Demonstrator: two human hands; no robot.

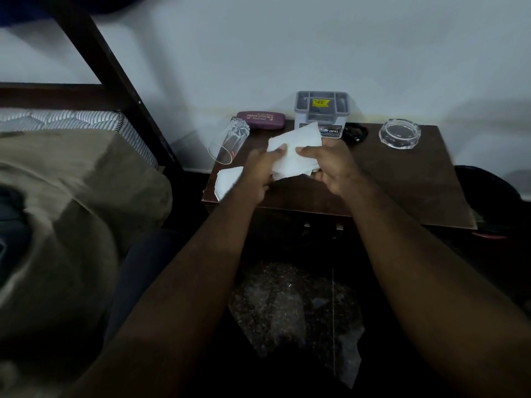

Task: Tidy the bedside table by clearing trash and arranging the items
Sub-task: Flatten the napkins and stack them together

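A white sheet of paper (296,152) is held above the dark wooden bedside table (402,185). My left hand (260,175) pinches its left edge and my right hand (330,168) pinches its right side, thumbs on top. A second white scrap of paper (227,182) lies at the table's front left corner, partly under my left wrist. A clear drinking glass (228,142) lies tipped on its side at the table's left edge. A maroon spectacles case (261,120) sits at the back left.
A grey plastic lidded box (321,110) stands at the back centre with a dark cable (356,133) beside it. A clear glass ashtray (400,134) sits at the back right. A bed with an olive blanket (71,196) fills the left. A dark bin (485,193) stands right of the table.
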